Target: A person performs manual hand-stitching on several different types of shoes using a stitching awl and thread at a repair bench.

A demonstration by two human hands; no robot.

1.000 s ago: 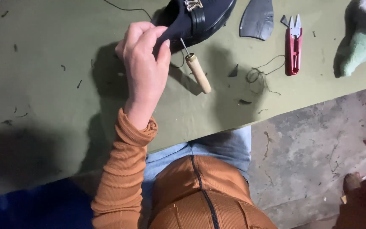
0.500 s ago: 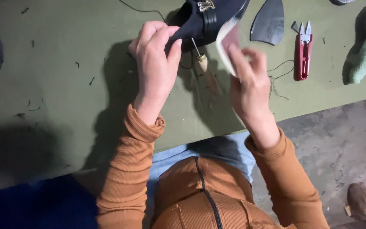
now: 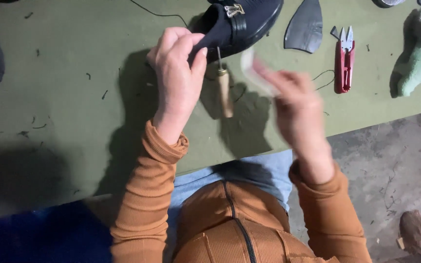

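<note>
My left hand grips the heel end of a dark navy shoe with a metal buckle, holding it just above the green table. Blurred with motion, my right hand is just right of the shoe and pinches a thin pale flat piece, perhaps an insole. A wooden-handled awl lies on the table between my two hands, its metal tip pointing toward the shoe.
Red thread snips and a dark leather cut piece lie right of the shoe. A pale green cloth sits at the far right. Black thread trails by the snips. The table's edge meets a concrete floor.
My right hand came into view carrying the pale piece and has shifted slightly lower right of the shoe. My left hand keeps its hold on the shoe.
</note>
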